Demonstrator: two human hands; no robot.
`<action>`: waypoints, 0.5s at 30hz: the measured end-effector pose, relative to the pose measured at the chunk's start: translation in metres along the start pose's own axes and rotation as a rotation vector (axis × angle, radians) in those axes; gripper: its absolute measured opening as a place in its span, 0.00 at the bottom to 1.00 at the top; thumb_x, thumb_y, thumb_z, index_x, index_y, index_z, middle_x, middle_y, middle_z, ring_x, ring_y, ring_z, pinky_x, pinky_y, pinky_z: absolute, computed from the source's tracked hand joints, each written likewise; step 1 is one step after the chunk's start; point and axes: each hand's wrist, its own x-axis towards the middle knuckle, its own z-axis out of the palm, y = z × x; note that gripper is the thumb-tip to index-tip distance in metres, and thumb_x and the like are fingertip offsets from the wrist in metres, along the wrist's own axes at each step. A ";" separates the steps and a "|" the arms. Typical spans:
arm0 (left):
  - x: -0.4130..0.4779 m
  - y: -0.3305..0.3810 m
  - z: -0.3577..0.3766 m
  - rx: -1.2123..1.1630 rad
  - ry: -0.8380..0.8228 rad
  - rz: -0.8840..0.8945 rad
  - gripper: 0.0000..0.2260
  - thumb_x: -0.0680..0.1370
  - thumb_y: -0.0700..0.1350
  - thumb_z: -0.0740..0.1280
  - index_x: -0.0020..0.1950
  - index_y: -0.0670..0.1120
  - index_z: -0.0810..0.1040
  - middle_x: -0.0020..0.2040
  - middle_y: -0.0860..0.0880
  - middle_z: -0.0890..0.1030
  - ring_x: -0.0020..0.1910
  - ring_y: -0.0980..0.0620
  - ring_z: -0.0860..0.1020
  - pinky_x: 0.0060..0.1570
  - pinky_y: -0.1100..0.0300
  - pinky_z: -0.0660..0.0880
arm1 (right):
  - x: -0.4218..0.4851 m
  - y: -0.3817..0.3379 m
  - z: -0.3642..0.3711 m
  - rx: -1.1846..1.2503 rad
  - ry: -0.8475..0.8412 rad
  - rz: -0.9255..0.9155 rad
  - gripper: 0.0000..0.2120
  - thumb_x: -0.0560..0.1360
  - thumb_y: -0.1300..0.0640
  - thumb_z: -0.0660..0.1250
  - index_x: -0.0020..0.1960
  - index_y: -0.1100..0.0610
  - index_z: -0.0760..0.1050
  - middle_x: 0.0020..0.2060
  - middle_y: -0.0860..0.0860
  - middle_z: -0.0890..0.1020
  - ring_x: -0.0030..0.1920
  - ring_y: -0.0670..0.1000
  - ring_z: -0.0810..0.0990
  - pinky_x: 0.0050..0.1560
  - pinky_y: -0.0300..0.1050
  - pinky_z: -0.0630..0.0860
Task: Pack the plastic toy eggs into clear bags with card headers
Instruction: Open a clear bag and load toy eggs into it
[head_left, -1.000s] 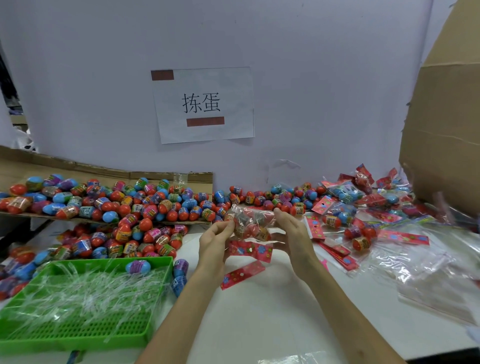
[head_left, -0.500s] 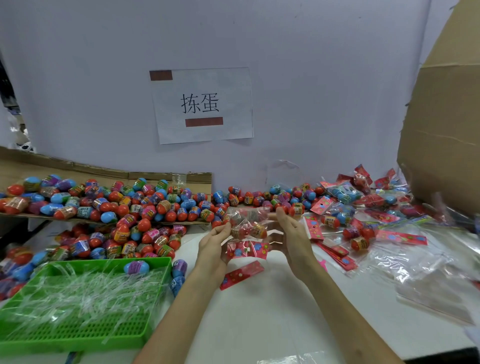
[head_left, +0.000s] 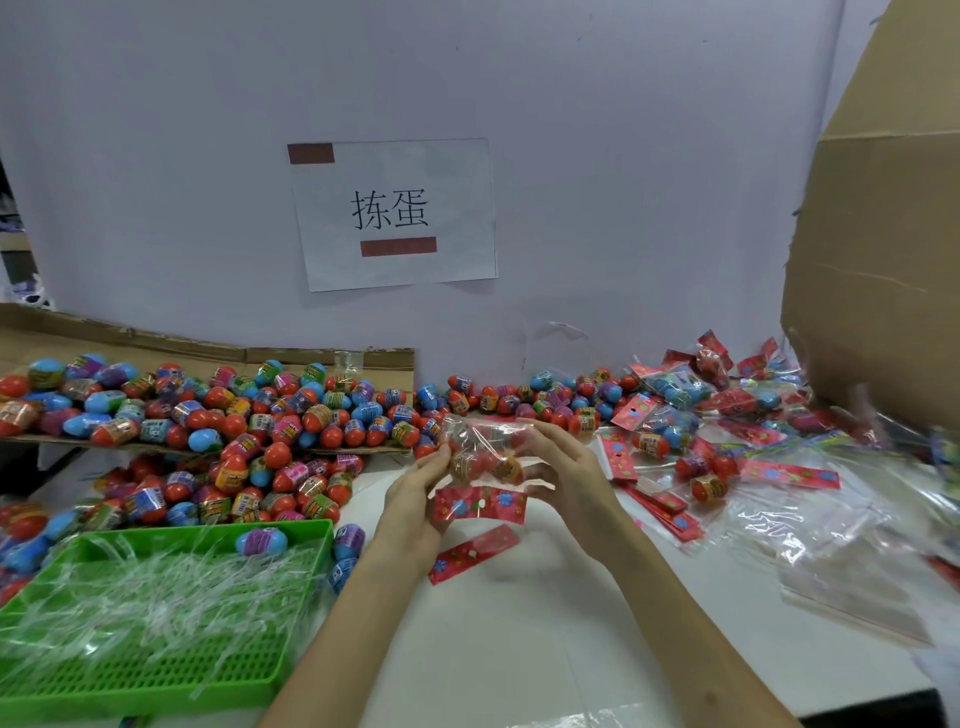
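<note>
While left grip (head_left: 415, 496) and right grip (head_left: 566, 478) pinch egg-filled bag (head_left: 488, 448), loose eggs (head_left: 291, 415) crowd white desk (head_left: 519, 623) behind; green tray (head_left: 130, 691) left, cardboard box (head_left: 883, 260) right.

One camera sits on the person's head. It looks forward and down at the white table (head_left: 519, 649), from close up. The wall (head_left: 623, 182) stands straight ahead, just behind the table.

Wall (head_left: 649, 156): plain pale lilac-grey, evenly lit.
Paper sign (head_left: 363, 260): white, flat on the wall, fixed with brown tape strips (head_left: 310, 154), two printed characters.
Table (head_left: 519, 623): white top, butted against the wall.
Cardboard box (head_left: 883, 270): tall, brown, far right.
</note>
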 end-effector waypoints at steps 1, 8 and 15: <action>-0.001 0.000 0.000 0.024 -0.015 0.023 0.17 0.73 0.45 0.74 0.60 0.41 0.82 0.51 0.42 0.88 0.45 0.45 0.88 0.40 0.53 0.83 | 0.000 -0.001 -0.002 -0.019 0.009 -0.010 0.18 0.77 0.47 0.69 0.63 0.54 0.79 0.49 0.54 0.85 0.43 0.52 0.84 0.43 0.42 0.79; 0.003 -0.003 -0.005 0.224 0.173 0.275 0.09 0.81 0.47 0.70 0.51 0.41 0.82 0.46 0.45 0.87 0.46 0.47 0.87 0.41 0.56 0.82 | 0.012 -0.010 -0.036 -0.112 -0.064 0.096 0.07 0.78 0.58 0.71 0.50 0.63 0.83 0.38 0.55 0.83 0.34 0.50 0.79 0.34 0.39 0.77; 0.010 0.002 -0.006 0.021 0.250 0.076 0.12 0.85 0.49 0.63 0.47 0.42 0.79 0.48 0.43 0.84 0.46 0.42 0.85 0.42 0.52 0.79 | 0.076 -0.082 -0.102 0.402 0.260 -0.167 0.32 0.80 0.55 0.68 0.78 0.63 0.58 0.66 0.59 0.77 0.58 0.59 0.83 0.60 0.54 0.81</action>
